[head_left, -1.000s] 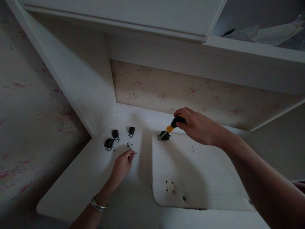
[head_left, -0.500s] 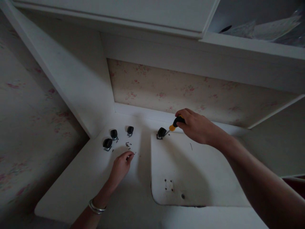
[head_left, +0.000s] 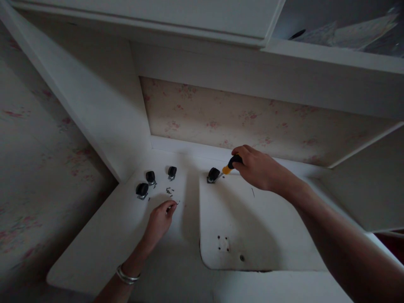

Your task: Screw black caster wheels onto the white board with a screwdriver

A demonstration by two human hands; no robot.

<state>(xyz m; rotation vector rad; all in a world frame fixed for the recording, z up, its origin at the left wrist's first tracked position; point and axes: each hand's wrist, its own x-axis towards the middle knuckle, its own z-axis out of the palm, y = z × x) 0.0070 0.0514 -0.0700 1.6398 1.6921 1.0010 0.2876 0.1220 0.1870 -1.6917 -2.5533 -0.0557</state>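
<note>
My right hand [head_left: 252,165] is wrapped round the black and yellow handle of a screwdriver [head_left: 226,170]. The screwdriver's shaft slants down to the metal plate of a black caster wheel [head_left: 213,174], at the far left corner of a white board [head_left: 252,227]. Lower and to the left, my left hand [head_left: 161,216] pinches a small dark screw [head_left: 177,204] between thumb and fingertips, close above the table. Several loose screws [head_left: 169,191] lie just beyond those fingers. Three more casters, a near one [head_left: 142,190], a middle one [head_left: 150,177] and another [head_left: 172,172], stand behind them.
The white board lies on a white tabletop [head_left: 104,248]. Near its front left corner are several screw holes [head_left: 223,243] and a round fitting [head_left: 242,258]. Side panels and an overhead cabinet [head_left: 158,17] enclose the desk. Floral wallpaper [head_left: 214,113] shows at the back.
The view has shifted very slightly. Both hands keep their places, with the screwdriver still at the caster's plate and the left fingers still pinched.
</note>
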